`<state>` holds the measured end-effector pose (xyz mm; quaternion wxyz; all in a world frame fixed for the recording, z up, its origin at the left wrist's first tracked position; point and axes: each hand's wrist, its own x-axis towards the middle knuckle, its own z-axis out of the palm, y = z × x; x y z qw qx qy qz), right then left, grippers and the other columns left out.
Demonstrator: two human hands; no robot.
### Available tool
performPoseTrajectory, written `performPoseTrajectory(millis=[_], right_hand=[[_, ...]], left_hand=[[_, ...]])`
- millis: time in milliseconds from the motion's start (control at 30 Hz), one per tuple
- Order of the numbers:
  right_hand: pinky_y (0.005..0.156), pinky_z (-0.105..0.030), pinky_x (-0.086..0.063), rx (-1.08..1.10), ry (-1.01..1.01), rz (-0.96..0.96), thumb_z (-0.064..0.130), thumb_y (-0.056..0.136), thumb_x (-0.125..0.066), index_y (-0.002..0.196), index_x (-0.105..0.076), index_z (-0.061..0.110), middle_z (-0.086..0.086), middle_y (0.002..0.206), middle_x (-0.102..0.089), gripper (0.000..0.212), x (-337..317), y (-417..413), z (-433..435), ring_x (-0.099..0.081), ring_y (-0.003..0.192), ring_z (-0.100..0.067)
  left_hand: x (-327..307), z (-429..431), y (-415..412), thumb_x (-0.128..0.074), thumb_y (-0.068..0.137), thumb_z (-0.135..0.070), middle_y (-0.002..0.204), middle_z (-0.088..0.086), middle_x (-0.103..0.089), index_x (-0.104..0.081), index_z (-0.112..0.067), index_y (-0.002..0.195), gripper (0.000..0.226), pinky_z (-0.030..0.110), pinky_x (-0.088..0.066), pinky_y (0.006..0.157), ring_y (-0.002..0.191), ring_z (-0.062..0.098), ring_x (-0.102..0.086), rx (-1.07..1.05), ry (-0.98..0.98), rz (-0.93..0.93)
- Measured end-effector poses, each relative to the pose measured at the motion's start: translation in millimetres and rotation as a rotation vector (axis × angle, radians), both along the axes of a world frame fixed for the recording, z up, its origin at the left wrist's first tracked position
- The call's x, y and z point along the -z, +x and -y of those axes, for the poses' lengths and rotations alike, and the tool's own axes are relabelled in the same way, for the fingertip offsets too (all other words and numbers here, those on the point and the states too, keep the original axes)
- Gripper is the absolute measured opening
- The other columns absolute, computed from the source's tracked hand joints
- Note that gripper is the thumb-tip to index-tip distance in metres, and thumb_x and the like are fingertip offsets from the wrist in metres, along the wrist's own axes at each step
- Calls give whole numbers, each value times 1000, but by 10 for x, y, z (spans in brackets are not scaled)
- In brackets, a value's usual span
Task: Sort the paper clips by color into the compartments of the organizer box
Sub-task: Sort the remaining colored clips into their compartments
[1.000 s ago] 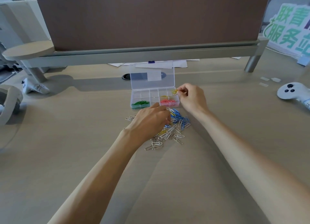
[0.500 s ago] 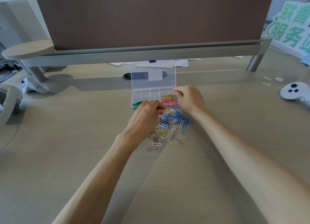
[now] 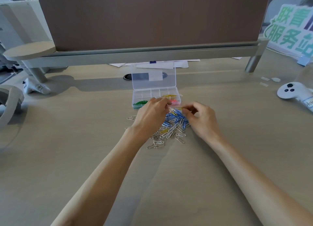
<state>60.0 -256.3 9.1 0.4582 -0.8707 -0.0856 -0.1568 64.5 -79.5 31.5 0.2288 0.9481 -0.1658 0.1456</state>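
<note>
From my end, the right grip (image 3: pixel 201 120) has come back off the organizer box (image 3: pixel 138 94), where a second ago it hung over the compartment of yellow clips (image 3: pixel 169 96) with a clip in its fingers. I take that clip as delivered. It is now down at the far edge of the loose pile (image 3: pixel 175 121) on the table (image 3: pixel 237 149). Its thumb and forefinger are drawn together on what looks like another yellow clip (image 3: pixel 179 108), which lies among the blue ones just short of the box's near wall. The left grip (image 3: pixel 152 115) has gone the other way, off the pile and forward. Its curled fingertips are now at the near wall of the box by the pink clips (image 3: pixel 175 101); whether it carries anything I cannot tell, since the fingers hide it. Green clips (image 3: pixel 140 103) sit in the near left compartment, and the lid (image 3: pixel 153 75) stands open behind. So the two seem to alternate, one fetching while the other drops. The pile is mostly blue and silver with a few yellow, and I see no blue or silver in the box, so I judge the sorting well short of done.
</note>
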Motion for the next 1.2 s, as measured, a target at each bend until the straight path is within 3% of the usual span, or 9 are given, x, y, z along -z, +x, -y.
performPoseTrajectory(millis=[167, 467, 800, 933, 1200], right_hand=[[55, -9, -37, 102, 10, -11, 16, 90, -63, 87, -70, 17, 16, 68, -59, 7, 27, -68, 108, -53, 60, 5], [54, -8, -36, 76, -15, -42, 18, 90, -62, 90, -70, 17, 16, 70, -59, 8, 68, -41, 107, -52, 61, 6], [53, -9, -37, 39, -13, -34, 20, 90, -63, 88, -69, 21, 15, 70, -60, 7, 62, -62, 89, -54, 58, -1], [57, -14, -42, 12, 20, -32, 22, 88, -65, 86, -70, 24, 14, 73, -64, 6, 65, -59, 66, -60, 66, -8], [60, -8, -39, -63, 225, -80, 18, 87, -68, 82, -71, 26, 14, 74, -68, 10, 31, -96, 36, -57, 62, 3]], left_hand=[[56, 77, 105, -57, 95, -18, 116, -1, -61, -68, -18, 111, 19, 44, -52, 78, 113, 19, -46, 49, 215, -8], [25, 96, 151, -59, 93, -25, 109, -5, -62, -68, -22, 99, 11, 35, -48, 73, 107, 15, -47, 57, 251, -1], [98, 7, 111, -59, 90, -20, 90, -7, -66, -63, -17, 93, 6, 39, -51, 66, 90, 13, -49, 94, 102, 38], [104, -33, 49, -63, 89, -18, 88, -6, -66, -64, -15, 91, 4, 32, -47, 64, 83, 9, -44, 171, 56, 102], [107, -96, -28, -75, 81, -17, 86, -5, -70, -74, -14, 87, 6, 27, -46, 76, 86, 12, -56, 184, -34, 92]])
